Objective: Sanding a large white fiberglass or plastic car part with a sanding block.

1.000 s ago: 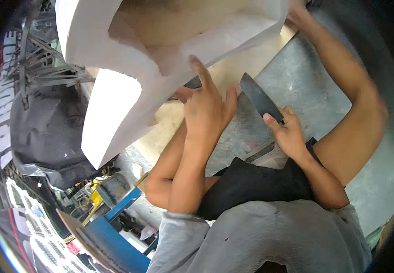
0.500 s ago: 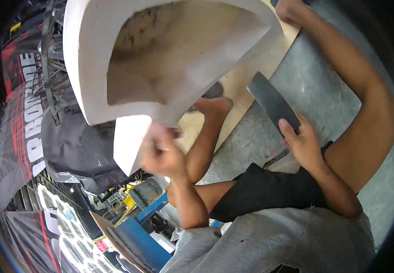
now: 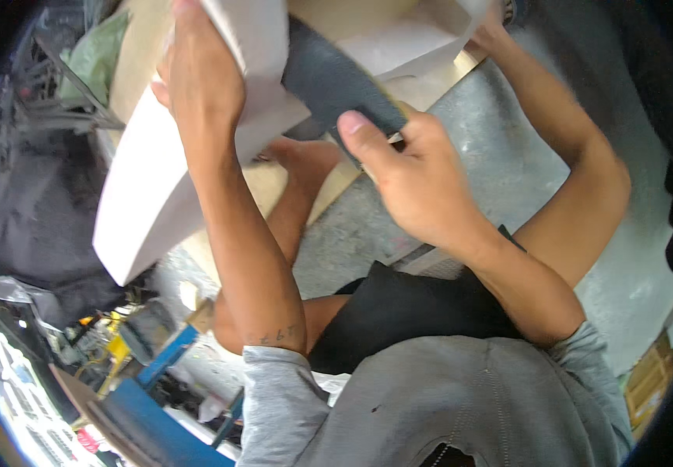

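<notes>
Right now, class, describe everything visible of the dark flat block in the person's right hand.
The dark flat block is long, with a matte dark-grey face and a thin yellowish edge along its right side. Its material is unclear. It slants from upper left to lower right, its near end in the grip of the right hand, thumb across the face. Its far end overlaps the white shell; whether they touch cannot be told.

The left hand (image 3: 206, 82) lies in the upper left of the frame, back facing up, its left forearm (image 3: 243, 233) slanting from the lower middle, while the right hand (image 3: 422, 175) sits just above centre, thumb (image 3: 365, 136) extended, fingers (image 3: 424, 128) bent, wrist angled leftward.
</notes>
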The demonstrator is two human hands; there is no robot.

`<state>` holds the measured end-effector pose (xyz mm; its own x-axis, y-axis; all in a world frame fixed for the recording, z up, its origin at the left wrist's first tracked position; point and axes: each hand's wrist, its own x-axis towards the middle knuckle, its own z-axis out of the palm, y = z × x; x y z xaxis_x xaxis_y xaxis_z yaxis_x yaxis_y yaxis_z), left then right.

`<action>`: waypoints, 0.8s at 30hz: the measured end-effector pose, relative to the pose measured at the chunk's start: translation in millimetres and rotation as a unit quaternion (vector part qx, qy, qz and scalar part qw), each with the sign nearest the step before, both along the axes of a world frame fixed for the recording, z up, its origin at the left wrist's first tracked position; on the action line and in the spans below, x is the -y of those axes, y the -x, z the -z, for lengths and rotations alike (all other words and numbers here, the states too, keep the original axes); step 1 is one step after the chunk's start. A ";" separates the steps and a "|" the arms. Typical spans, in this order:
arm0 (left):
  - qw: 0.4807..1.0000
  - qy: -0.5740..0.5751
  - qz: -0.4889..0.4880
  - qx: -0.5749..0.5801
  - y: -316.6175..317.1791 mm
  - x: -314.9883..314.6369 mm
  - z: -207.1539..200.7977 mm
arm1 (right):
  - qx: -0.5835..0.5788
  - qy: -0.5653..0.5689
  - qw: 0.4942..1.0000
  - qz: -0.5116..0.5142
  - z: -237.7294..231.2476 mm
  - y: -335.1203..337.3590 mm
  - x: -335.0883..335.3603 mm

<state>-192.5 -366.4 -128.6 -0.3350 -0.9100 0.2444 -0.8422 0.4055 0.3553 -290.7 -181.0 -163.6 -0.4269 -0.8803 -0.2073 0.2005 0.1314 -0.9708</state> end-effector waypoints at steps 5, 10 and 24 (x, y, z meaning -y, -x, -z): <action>0.996 0.058 -0.001 -0.071 0.7 3.9 11.5 | -0.006 -0.138 0.990 -0.011 16.9 -1.9 20.9; 0.987 0.003 0.047 -0.153 -2.3 -26.6 -22.9 | 0.014 -0.047 0.998 0.032 15.4 -14.1 9.5; 0.997 0.043 0.007 -0.059 3.8 -4.6 12.4 | 0.062 -0.075 0.995 0.000 46.0 4.2 14.3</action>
